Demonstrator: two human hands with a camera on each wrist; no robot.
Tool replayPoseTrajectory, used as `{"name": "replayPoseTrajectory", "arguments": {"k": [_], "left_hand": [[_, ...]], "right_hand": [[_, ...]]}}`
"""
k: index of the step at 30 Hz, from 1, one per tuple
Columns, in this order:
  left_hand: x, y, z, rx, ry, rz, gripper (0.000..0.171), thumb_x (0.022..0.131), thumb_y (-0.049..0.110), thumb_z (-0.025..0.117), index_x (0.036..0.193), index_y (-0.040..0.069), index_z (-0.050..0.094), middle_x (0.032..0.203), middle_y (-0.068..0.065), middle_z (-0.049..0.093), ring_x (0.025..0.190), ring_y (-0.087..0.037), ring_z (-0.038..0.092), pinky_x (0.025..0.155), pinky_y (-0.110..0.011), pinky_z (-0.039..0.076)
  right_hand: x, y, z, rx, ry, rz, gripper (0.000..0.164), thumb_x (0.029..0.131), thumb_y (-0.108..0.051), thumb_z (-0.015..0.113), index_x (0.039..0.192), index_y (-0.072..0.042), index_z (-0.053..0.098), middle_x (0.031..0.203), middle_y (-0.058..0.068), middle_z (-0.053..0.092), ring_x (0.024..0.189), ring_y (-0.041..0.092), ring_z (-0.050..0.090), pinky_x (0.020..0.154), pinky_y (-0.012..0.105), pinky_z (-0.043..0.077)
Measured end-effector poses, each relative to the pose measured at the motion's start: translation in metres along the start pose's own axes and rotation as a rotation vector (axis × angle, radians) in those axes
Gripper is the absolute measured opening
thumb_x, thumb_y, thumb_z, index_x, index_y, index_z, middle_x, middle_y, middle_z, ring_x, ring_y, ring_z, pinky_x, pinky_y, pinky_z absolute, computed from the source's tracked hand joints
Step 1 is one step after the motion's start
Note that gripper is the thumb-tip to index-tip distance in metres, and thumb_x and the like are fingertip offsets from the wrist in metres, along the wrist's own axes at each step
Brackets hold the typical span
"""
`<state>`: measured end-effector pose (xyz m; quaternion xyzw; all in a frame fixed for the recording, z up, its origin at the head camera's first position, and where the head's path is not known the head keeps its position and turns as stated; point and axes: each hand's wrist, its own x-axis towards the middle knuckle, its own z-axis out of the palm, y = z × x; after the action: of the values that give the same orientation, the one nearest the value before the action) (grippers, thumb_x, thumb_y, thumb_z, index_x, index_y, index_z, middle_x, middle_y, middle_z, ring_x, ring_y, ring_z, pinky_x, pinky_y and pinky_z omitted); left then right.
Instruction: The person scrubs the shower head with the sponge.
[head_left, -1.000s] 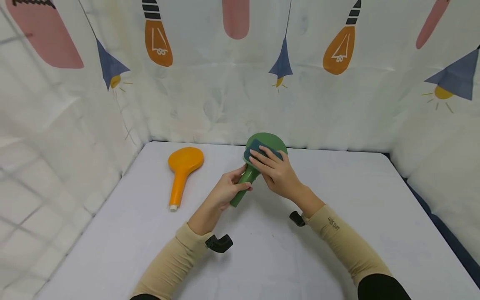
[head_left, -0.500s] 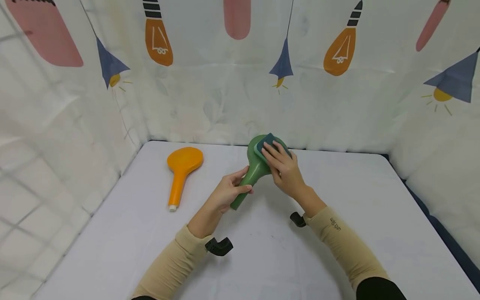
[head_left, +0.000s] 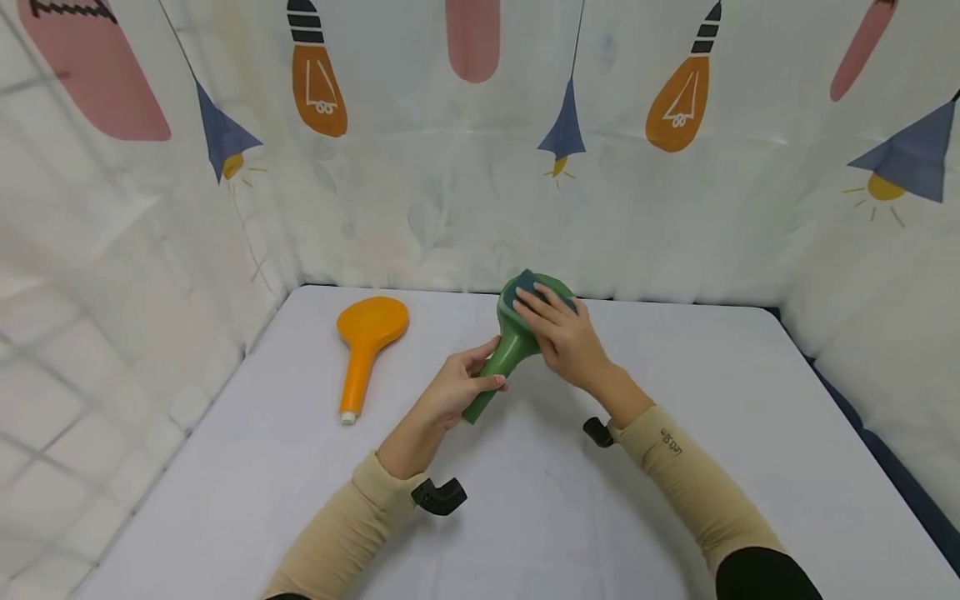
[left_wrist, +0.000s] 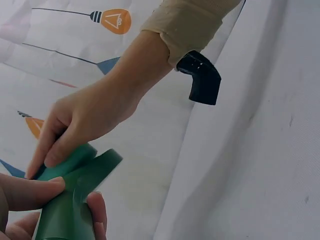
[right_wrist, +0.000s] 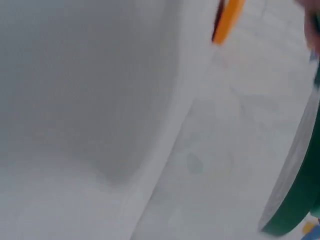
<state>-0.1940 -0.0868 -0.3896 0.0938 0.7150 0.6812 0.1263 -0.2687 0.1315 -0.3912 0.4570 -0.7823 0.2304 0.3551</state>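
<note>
My left hand [head_left: 459, 385] grips the handle of a green shower head [head_left: 514, 343], holding it tilted above the table with its round head away from me. Against the back of that head, my right hand [head_left: 567, 340] holds a dark blue-green sponge [head_left: 522, 287], fingers spread over it. In the left wrist view, the right thumb and fingers grasp the lighter green side of the sponge [left_wrist: 80, 158]. The right wrist view catches the rim of the shower head [right_wrist: 298, 197] and its pale face, turned downward. An orange shower head [head_left: 367, 333] with a white end lies on the left.
The white table [head_left: 675, 375] ends at a printed fabric backdrop [head_left: 450, 192] at the back and sides. A black curved piece sticks out from each sleeve cuff, the left one [head_left: 440, 497] and the right one [head_left: 597, 432].
The sponge in my right hand has shifted up across the green head, then slightly back to the left. My left hand keeps its grip on the handle. The orange shower head stays put.
</note>
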Motion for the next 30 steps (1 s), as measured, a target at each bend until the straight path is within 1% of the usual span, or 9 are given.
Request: {"name": "replayPoseTrajectory", "arguments": {"k": [2,6,9,12,17,19,23,26,30], "left_hand": [[-0.002,0.000,0.000,0.014,-0.015,0.001,0.066,0.098,-0.006,0.062,0.157,-0.001,0.033,0.129,-0.033,0.061,0.088,-0.025,0.070,0.089,-0.036,0.048],[-0.004,0.000,0.001,0.046,-0.040,-0.008,0.067,0.096,-0.008,0.063,0.156,-0.001,0.034,0.128,-0.031,0.062,0.089,-0.027,0.070,0.085,-0.032,0.047],[-0.004,-0.001,0.002,0.098,-0.063,0.001,0.067,0.095,-0.008,0.065,0.155,-0.002,0.035,0.131,-0.029,0.061,0.088,-0.021,0.069,0.083,-0.030,0.047],[-0.003,-0.001,0.002,0.140,-0.076,0.014,0.067,0.095,-0.008,0.065,0.155,-0.002,0.036,0.131,-0.029,0.060,0.087,-0.018,0.068,0.080,-0.030,0.048],[-0.002,-0.002,0.001,0.150,-0.089,0.004,0.067,0.095,-0.008,0.065,0.155,-0.003,0.036,0.134,-0.030,0.059,0.087,-0.019,0.067,0.080,-0.030,0.049],[-0.002,-0.004,0.000,0.135,-0.100,-0.009,0.067,0.095,-0.007,0.065,0.155,-0.004,0.034,0.137,-0.031,0.057,0.087,-0.019,0.067,0.081,-0.030,0.049],[-0.002,-0.009,0.001,0.111,-0.092,-0.044,0.066,0.096,-0.006,0.064,0.155,-0.006,0.032,0.138,-0.030,0.057,0.087,-0.020,0.068,0.082,-0.031,0.050],[-0.001,-0.012,0.001,0.092,-0.063,-0.067,0.065,0.097,-0.004,0.064,0.155,-0.004,0.034,0.130,-0.031,0.062,0.086,-0.024,0.068,0.083,-0.032,0.049],[-0.001,-0.012,0.000,0.050,-0.008,-0.112,0.063,0.097,0.000,0.064,0.156,0.001,0.038,0.122,-0.030,0.066,0.087,-0.027,0.070,0.084,-0.033,0.046]], "right_hand": [[-0.001,0.016,-0.003,0.022,0.020,0.110,0.043,0.095,0.005,0.066,0.137,0.001,0.063,0.142,0.018,0.059,0.136,0.042,0.049,0.090,0.071,0.043],[-0.009,0.041,-0.009,0.144,0.020,0.350,0.040,0.101,0.004,0.058,0.141,0.005,0.058,0.147,0.020,0.054,0.141,0.042,0.043,0.108,0.062,0.038],[-0.014,0.046,-0.012,0.214,-0.009,0.447,0.040,0.104,0.003,0.054,0.144,0.005,0.054,0.150,0.021,0.049,0.144,0.042,0.039,0.115,0.056,0.032],[-0.011,0.042,-0.011,0.194,-0.019,0.426,0.039,0.104,0.002,0.055,0.142,0.006,0.055,0.149,0.022,0.050,0.142,0.043,0.040,0.113,0.056,0.036],[0.000,0.016,-0.001,0.069,-0.019,0.295,0.038,0.099,0.001,0.061,0.137,0.003,0.062,0.143,0.019,0.057,0.138,0.043,0.047,0.095,0.067,0.045],[0.004,0.000,0.005,0.050,-0.061,0.233,0.038,0.099,-0.001,0.063,0.137,0.000,0.064,0.143,0.017,0.058,0.138,0.041,0.047,0.089,0.071,0.043],[0.006,-0.024,0.012,0.080,-0.184,0.133,0.040,0.099,-0.002,0.064,0.139,-0.004,0.064,0.146,0.013,0.056,0.140,0.039,0.045,0.095,0.075,0.038],[0.007,-0.024,0.013,0.085,-0.216,0.135,0.042,0.099,-0.002,0.064,0.141,-0.005,0.062,0.148,0.012,0.055,0.142,0.037,0.043,0.098,0.075,0.036],[0.004,-0.004,0.010,0.095,-0.171,0.241,0.040,0.100,-0.002,0.062,0.140,-0.002,0.062,0.147,0.014,0.055,0.141,0.039,0.044,0.099,0.071,0.039]]}}
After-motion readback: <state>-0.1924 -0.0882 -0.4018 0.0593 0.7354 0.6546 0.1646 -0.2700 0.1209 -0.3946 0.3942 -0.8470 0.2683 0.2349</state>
